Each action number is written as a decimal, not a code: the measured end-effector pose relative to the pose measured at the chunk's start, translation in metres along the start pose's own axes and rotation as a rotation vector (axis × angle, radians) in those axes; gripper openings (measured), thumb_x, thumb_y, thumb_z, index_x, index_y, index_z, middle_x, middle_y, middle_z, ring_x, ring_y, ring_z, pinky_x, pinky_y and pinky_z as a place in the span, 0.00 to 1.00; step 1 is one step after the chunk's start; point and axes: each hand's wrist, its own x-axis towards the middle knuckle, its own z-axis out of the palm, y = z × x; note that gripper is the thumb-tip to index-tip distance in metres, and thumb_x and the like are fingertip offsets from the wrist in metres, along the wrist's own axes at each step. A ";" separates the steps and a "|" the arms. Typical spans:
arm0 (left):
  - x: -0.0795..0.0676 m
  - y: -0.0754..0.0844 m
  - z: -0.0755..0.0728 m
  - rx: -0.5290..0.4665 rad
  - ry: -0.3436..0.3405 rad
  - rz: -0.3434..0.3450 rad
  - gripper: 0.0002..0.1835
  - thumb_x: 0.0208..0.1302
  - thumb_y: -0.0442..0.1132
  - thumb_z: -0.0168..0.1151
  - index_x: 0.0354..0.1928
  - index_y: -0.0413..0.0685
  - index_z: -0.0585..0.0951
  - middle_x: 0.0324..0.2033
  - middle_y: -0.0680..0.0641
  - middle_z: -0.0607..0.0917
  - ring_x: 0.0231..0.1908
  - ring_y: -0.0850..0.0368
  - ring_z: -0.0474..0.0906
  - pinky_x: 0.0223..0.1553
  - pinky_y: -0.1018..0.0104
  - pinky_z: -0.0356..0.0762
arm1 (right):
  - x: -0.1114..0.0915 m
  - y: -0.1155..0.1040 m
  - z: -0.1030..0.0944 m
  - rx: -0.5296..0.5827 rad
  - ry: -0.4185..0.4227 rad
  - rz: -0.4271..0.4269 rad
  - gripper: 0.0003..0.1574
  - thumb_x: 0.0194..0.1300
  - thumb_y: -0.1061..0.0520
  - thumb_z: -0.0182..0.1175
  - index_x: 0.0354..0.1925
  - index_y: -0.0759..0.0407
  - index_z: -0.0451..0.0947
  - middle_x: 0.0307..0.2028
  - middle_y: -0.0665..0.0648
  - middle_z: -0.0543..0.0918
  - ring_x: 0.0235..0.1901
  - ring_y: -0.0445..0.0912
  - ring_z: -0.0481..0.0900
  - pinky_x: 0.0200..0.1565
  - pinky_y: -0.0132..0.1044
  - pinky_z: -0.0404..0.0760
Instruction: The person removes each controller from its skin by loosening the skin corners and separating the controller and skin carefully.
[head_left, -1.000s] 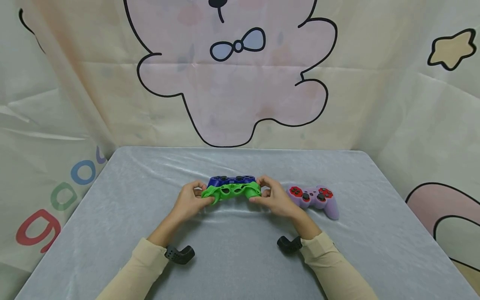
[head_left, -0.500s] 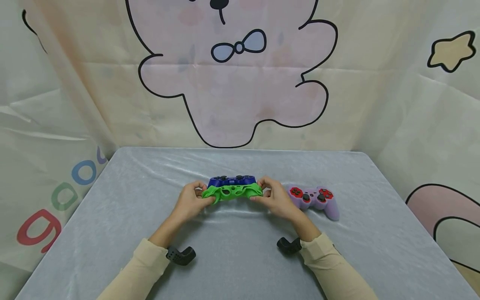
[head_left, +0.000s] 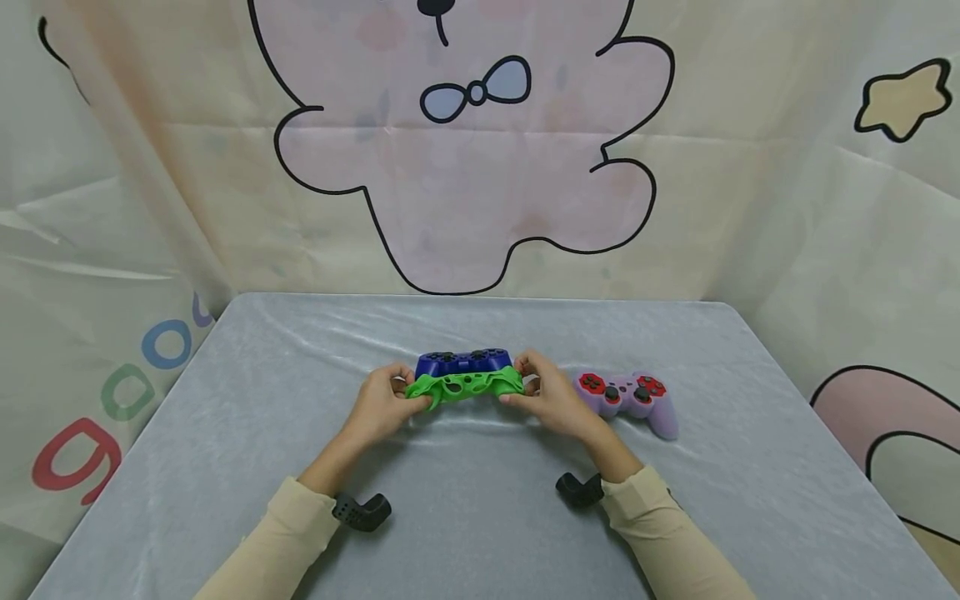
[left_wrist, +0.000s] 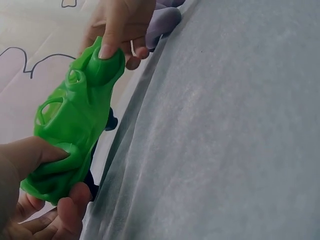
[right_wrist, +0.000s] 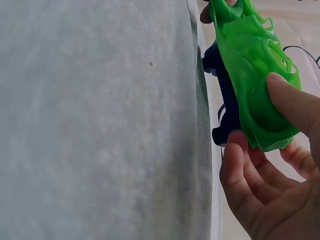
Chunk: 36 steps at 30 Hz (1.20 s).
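A limp green silicone controller cover (head_left: 467, 386) with cut-out holes is pinched at both ends. My left hand (head_left: 378, 406) holds its left end, the thumb (left_wrist: 47, 151) pressing on the front, as the left wrist view shows. Its right end is gripped by my right hand (head_left: 553, 398), whose thumb (right_wrist: 292, 102) lies on the green surface in the right wrist view. Right behind the cover is a dark blue game controller (head_left: 463, 362), its lower part hidden; whether the two touch I cannot tell. A lilac game controller (head_left: 628, 398) with red button areas lies just right of my right hand.
A pale grey cloth covers the table (head_left: 472, 517). Behind it hangs a curtain (head_left: 697, 217) printed with a cartoon figure. Black wrist mounts (head_left: 363, 511) stick out inward from both cuffs.
The cover's rounded right end has flattened, and the cover sits slightly lower, so more of the blue controller shows above it. Both hands have barely moved. The lilac controller stays put.
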 end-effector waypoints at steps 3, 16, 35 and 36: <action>0.000 -0.001 -0.001 0.013 -0.012 0.010 0.15 0.55 0.35 0.73 0.34 0.44 0.72 0.22 0.51 0.76 0.23 0.59 0.69 0.24 0.68 0.69 | 0.000 -0.001 0.001 0.040 -0.032 0.008 0.27 0.62 0.59 0.71 0.50 0.60 0.64 0.50 0.68 0.77 0.26 0.45 0.73 0.28 0.33 0.72; -0.001 -0.003 -0.002 0.096 -0.065 0.076 0.17 0.56 0.38 0.72 0.35 0.47 0.69 0.29 0.48 0.78 0.27 0.58 0.74 0.26 0.66 0.72 | 0.000 0.003 0.002 0.035 -0.027 0.035 0.22 0.62 0.66 0.69 0.48 0.67 0.67 0.49 0.69 0.78 0.17 0.38 0.65 0.22 0.29 0.67; 0.000 -0.004 -0.006 0.234 -0.037 0.150 0.17 0.53 0.39 0.73 0.32 0.49 0.70 0.26 0.51 0.74 0.25 0.60 0.72 0.27 0.66 0.71 | -0.001 0.000 0.001 -0.037 -0.027 -0.017 0.20 0.57 0.61 0.75 0.42 0.63 0.75 0.37 0.59 0.77 0.21 0.41 0.71 0.25 0.31 0.73; 0.000 -0.004 -0.006 0.237 -0.035 0.152 0.17 0.53 0.39 0.73 0.32 0.49 0.70 0.26 0.51 0.74 0.25 0.60 0.72 0.27 0.66 0.71 | -0.002 0.000 0.001 -0.043 -0.030 -0.020 0.20 0.57 0.61 0.75 0.42 0.63 0.75 0.37 0.59 0.77 0.22 0.40 0.71 0.25 0.31 0.73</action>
